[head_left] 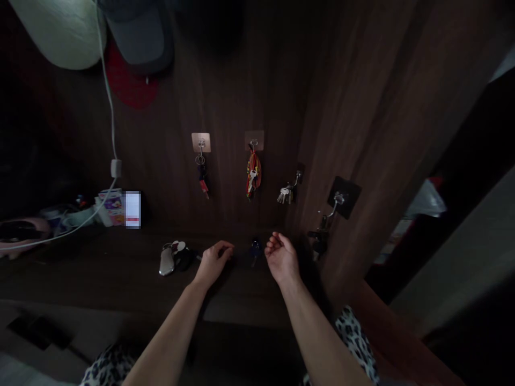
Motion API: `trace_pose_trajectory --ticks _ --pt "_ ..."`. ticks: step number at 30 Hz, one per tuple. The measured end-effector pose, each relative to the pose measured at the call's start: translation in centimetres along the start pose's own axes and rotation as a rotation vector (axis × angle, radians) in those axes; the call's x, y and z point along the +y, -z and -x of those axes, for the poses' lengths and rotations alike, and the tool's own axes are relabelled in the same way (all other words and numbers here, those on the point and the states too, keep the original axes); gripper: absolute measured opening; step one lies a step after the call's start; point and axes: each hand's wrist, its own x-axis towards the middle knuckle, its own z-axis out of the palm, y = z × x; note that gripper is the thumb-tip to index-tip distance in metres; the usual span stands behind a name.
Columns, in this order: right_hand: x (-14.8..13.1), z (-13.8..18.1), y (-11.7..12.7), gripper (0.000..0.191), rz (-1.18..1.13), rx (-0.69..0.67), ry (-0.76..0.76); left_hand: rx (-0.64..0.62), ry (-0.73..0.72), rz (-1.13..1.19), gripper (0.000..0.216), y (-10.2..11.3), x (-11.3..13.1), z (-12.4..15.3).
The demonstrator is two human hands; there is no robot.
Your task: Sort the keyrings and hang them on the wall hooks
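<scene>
Head view: the left hand (213, 264) and right hand (281, 258) hold nothing, their fingers (223, 248) loosely curled and released, either side of a dark key fob (255, 249) lying on the desk (120, 273), untouched. Risk: dim light could cause a misjudged reach, pushing the fob aside. A red patterned pouch (254, 174) hangs from a wall hook (254, 141), keys (252, 182) protruding.

No legible text: printed carton (113, 208) pixelated (red key tag (204, 186) too small).
</scene>
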Motion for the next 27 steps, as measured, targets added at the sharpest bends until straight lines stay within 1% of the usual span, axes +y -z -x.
trace_pose_trajectory --ticks 3,6,8,10,13,15,17,19,22,24,27 --pt "0.4 -0.1 0.2 0.003 0.107 0.065 0.016 0.023 -0.026 -0.041 0.022 0.0 -0.5 0.0" --pt "0.9 0.0 0.1 0.007 0.355 0.078 0.070 0.067 -0.062 -0.106 0.021 0.3 -0.9 -0.1" --pt "1.4 0.2 -0.1 0.010 0.547 0.042 0.138 0.112 -0.077 -0.179 0.020 0.7 -1.0 -0.1" --pt "1.8 0.5 -0.4 0.011 0.700 -0.016 0.215 0.190 -0.060 -0.302 0.020 1.2 -1.2 0.0" --pt "2.3 0.6 -0.6 0.012 0.836 -0.132 0.307 0.354 0.026 -0.524 0.021 1.9 -1.4 0.2" --pt "2.6 0.6 -0.5 0.013 0.892 -0.191 0.339 0.412 0.096 -0.614 0.023 2.2 -1.6 0.4" --pt "2.8 0.5 -0.3 0.014 0.921 -0.215 0.356 0.392 0.138 -0.641 0.024 2.2 -1.8 0.5" --pt "2.9 0.4 -0.1 0.015 0.920 -0.212 0.359 0.330 0.140 -0.631 0.024 2.0 -2.0 0.5" --pt "2.9 0.2 0.0 0.016 0.902 -0.202 0.352 0.247 0.061 -0.559 0.022 1.8 -2.2 0.3" --pt "2.9 0.2 0.0 0.016 0.900 -0.206 0.354 0.204 -0.015 -0.464 0.023 1.7 -2.3 0.1" --pt "2.9 0.2 -0.1 0.015 0.914 -0.213 0.367 0.141 -0.113 -0.294 0.030 1.5 -2.4 -0.1"
